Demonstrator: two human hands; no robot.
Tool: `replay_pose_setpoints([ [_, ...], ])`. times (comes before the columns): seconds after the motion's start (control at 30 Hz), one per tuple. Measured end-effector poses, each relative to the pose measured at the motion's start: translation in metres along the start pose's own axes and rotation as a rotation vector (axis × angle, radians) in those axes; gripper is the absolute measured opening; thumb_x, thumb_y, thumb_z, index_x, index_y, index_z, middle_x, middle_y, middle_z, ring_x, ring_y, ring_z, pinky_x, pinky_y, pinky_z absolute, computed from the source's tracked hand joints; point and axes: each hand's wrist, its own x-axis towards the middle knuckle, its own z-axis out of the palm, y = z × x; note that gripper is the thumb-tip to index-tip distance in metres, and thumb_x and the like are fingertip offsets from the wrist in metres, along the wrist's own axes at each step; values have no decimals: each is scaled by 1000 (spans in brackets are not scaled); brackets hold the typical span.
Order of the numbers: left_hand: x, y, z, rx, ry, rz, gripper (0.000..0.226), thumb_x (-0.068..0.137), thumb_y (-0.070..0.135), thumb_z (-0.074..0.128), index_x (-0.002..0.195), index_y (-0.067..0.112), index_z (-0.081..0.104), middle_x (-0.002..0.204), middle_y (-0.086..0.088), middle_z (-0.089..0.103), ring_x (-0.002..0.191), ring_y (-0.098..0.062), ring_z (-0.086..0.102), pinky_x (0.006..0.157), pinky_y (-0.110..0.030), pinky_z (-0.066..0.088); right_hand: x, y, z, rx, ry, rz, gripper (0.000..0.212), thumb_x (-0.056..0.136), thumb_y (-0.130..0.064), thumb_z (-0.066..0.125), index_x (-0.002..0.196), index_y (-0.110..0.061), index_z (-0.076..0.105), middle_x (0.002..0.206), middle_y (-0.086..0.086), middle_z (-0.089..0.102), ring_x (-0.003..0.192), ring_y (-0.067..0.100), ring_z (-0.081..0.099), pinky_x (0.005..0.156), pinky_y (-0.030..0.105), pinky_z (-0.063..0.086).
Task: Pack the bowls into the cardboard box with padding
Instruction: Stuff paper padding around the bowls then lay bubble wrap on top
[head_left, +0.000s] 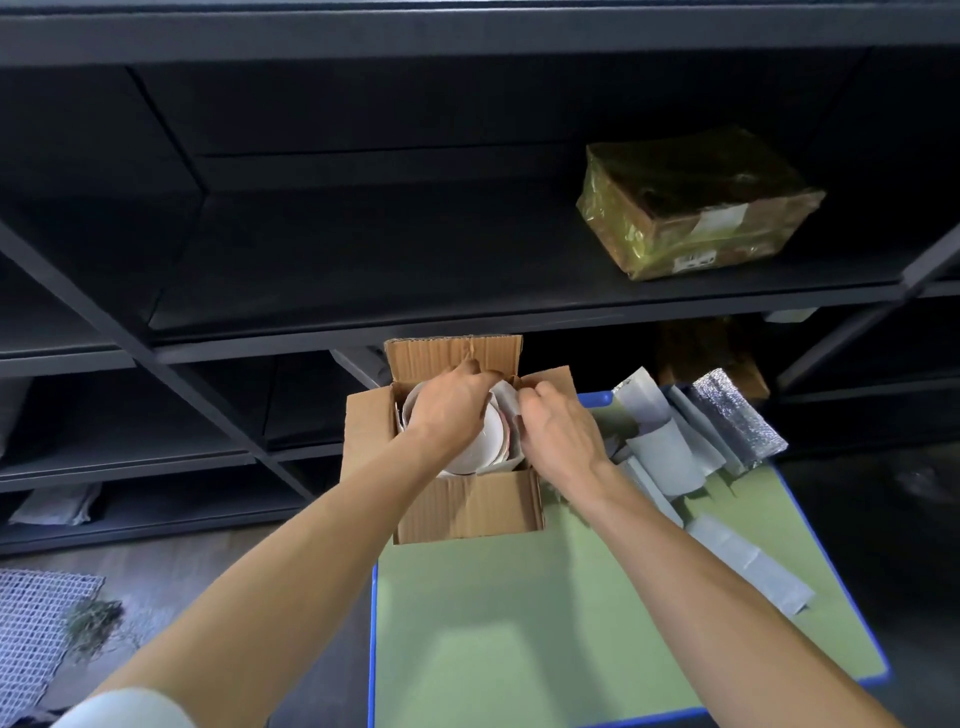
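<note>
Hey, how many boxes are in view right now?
3. The open cardboard box on the green table; a plastic-wrapped box on the shelf above; a dim brown box below that shelf, behind the padding. Dark shelves may hide more.

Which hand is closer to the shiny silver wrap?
Right. The right hand is at the right side of the cardboard box, toward the shiny silver wrap; the left hand is farther away, over the bowl.
</note>
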Motion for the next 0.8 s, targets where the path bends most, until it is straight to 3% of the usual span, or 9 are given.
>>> replay_pose_setpoints([
  [0.23,12,-13,13,68,11,-59,22,93,12,53,102,24,69,101,1,71,92,-26,67,73,-34,52,20,-7,6,-97,-52,-13,19,91,-7,48,104,-15,59,106,5,62,93,28,63,74,36,38],
  [0.4,15,-15,11,43,-5,-60,25,92,16,50,102,30,69,95,2,73,88,-28,68,67,-35,54,23,-13,11,-128,-85,20,21,91,-8,52,108,-15,62,110,6,61,97,25,64,79,34,42],
  [0.5,9,-15,8,-21,68,-29,29,93,19,52,115,32,64,100,2,72,87,-29,68,64,-35,51,19,-8,9,-109,-27,1,21,91,-8,47,106,-14,61,107,6,61,96,28,61,85,38,40],
  [0.6,-3,-12,5,-92,142,-18,28,93,22,52,120,26,60,99,0,70,83,-28,66,62,-36,51,10,1,1,-11,29,6,20,90,-7,56,107,-8,65,105,9,62,90,31,61,68,37,44],
  [0.7,-15,-5,2,-159,170,1,18,94,21,50,101,18,66,93,-1,68,79,-26,64,67,-40,49,-2,11,-7,8,54,7,14,91,-11,59,104,-9,65,101,8,59,79,33,61,55,33,35],
  [0.8,-30,16,2,-217,156,59,18,93,18,51,83,12,65,81,-3,65,71,-26,60,65,-44,47,-20,24,-14,-20,95,9,6,88,-14,60,90,-11,66,87,4,59,77,29,58,54,34,38],
])
